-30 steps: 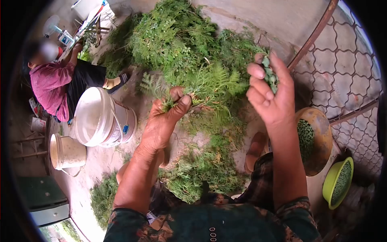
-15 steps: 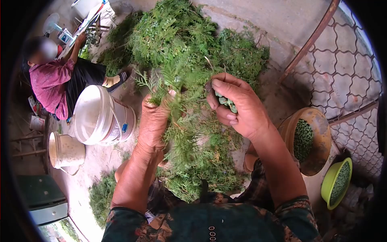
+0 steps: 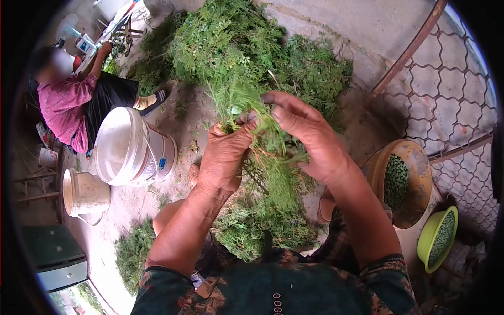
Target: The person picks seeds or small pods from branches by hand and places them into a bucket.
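Note:
My left hand (image 3: 223, 160) is closed on the stem of a leafy conifer sprig (image 3: 279, 184), which hangs blurred between my two hands. My right hand (image 3: 320, 144) reaches in from the right, thumb and forefinger at the sprig's foliage. Its other fingers are curled; its palm, where small green cones showed half a second earlier, is now hidden by the sprig. Below both hands, more cut conifer greenery (image 3: 262, 228) lies between my legs.
A large heap of conifer branches (image 3: 226, 44) lies ahead. At right stand a brown bucket (image 3: 417, 178) and a lime-green basin (image 3: 424, 247), both holding small green cones, near wire fencing (image 3: 441, 89). At left are a lidded white bucket (image 3: 163, 157), a smaller pail (image 3: 94, 194) and a seated person (image 3: 65, 107).
My left hand has moved right with the sprig, bringing it against my right hand. My right hand's fingers have shifted from cupping green cones to the sprig's foliage.

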Motion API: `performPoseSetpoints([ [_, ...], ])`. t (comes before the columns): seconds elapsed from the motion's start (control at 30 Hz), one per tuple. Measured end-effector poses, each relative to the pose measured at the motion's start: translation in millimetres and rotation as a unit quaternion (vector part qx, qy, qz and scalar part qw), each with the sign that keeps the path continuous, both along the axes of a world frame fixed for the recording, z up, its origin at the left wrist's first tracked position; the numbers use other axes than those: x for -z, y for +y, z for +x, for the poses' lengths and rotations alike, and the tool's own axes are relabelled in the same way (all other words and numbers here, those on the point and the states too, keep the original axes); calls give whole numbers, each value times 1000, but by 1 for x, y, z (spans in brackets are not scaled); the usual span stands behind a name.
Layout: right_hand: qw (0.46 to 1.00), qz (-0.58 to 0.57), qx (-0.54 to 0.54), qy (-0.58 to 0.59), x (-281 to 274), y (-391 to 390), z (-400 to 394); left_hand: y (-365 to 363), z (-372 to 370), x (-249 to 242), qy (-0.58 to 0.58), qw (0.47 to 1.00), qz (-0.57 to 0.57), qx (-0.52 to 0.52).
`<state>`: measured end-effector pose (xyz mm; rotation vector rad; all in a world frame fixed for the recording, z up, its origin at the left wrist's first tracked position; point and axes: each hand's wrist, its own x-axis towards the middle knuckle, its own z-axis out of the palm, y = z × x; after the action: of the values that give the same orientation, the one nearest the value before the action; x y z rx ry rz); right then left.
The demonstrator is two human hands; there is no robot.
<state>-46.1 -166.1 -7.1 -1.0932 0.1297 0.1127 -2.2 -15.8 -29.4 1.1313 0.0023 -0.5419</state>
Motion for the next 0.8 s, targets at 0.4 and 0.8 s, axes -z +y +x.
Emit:
performPoseSetpoints([
  [0.4,998,-40,-34,-38,-5,-17,-5,8,-5,-26,-98,974,146,144],
  [0.8,891,-387,75,-227,11,0,-4,6,0,-4,-329,881,312,136],
])
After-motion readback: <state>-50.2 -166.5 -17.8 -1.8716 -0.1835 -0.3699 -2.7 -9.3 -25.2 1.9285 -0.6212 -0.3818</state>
